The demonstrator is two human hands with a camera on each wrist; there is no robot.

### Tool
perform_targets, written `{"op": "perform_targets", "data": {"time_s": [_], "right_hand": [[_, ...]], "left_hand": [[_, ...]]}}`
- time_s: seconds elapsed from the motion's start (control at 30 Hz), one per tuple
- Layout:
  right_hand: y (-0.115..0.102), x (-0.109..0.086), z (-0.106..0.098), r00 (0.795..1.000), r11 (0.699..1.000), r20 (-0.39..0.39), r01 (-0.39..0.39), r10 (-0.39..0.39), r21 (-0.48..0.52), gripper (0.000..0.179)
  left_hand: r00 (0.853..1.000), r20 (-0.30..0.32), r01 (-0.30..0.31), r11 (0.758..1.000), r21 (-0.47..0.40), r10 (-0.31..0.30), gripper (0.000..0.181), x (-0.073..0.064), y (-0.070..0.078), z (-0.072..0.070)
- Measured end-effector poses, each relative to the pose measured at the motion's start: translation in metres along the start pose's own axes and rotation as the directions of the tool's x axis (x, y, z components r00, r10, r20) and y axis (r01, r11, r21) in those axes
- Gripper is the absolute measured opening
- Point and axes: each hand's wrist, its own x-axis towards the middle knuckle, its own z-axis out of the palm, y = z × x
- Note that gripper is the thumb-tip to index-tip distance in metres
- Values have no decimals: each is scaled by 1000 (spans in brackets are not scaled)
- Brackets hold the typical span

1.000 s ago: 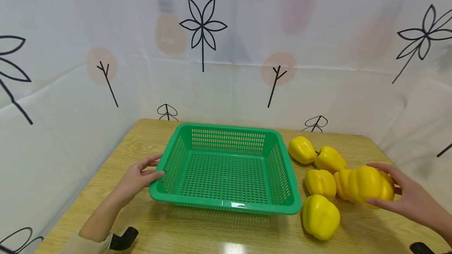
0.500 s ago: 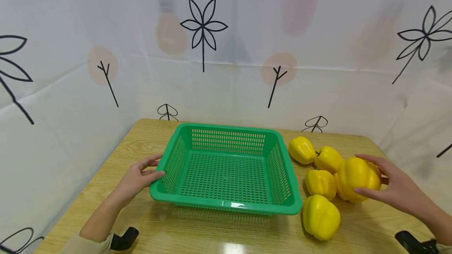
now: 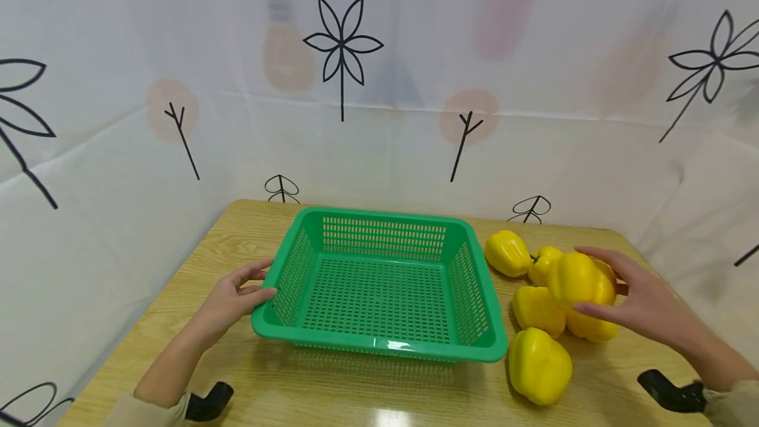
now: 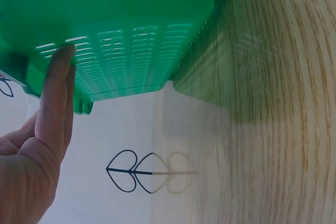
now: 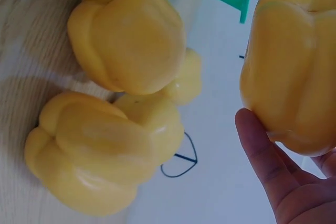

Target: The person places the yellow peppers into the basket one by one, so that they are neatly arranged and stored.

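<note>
- A cream left sleeve (image 3: 142,412) entered at the lower left, a black piece (image 3: 209,402) beside the wrist.
- A matching right sleeve (image 3: 735,404) showed at the lower right, with a second black piece (image 3: 670,392) at its edge.
- The table (image 3: 320,394), wood-grained and glossy, carried a bright glint near its front.
- The near pepper (image 3: 539,366), yellow like the rest, lay on the table just beside the near right corner of the basket (image 3: 373,343).
- The low pepper (image 3: 595,329) lay farther right, partly covered from the head view by the held pepper (image 3: 580,281).
- The middle pepper (image 3: 536,312) lay between the near pepper and the back ones, close to the basket's right side.
- The right hand (image 3: 643,302) gripped the held pepper from its right side, thumb nearer and fingers on the far side. In the right wrist view, pale background showed between that pepper and the others, so it was up and apart from them.
- The left hand (image 3: 230,292) pinched the basket's left rim, thumb over the edge, fingers outside; the left wrist view showed two fingers straight along the outer wall.
- The basket, green and slotted, stood on the table left of all the peppers, its floor showing.
- Two more, the inner back pepper (image 3: 541,269) and the far back pepper (image 3: 506,254), lay beyond the basket's right side.
- Behind the table hung a white cloth (image 3: 385,163) with black line-drawn flowers and twigs.
</note>
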Motion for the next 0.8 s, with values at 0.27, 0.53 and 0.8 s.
{"op": "perform_targets", "data": {"time_s": [0.27, 0.53, 0.8], "right_hand": [[-10, 9, 5, 998, 997, -18, 55, -55, 51, 78], [-16, 22, 8, 998, 998, -25, 53, -51, 47, 78], [-23, 34, 11, 999, 995, 3, 44, -45, 84, 77]], "left_hand": [[1000, -1, -1, 1000, 10, 1, 65, 0, -1, 0], [1000, -5, 3, 1000, 16, -3, 65, 1, -1, 0], [1000, -6, 2, 1000, -1, -2, 65, 0, 1, 1]]}}
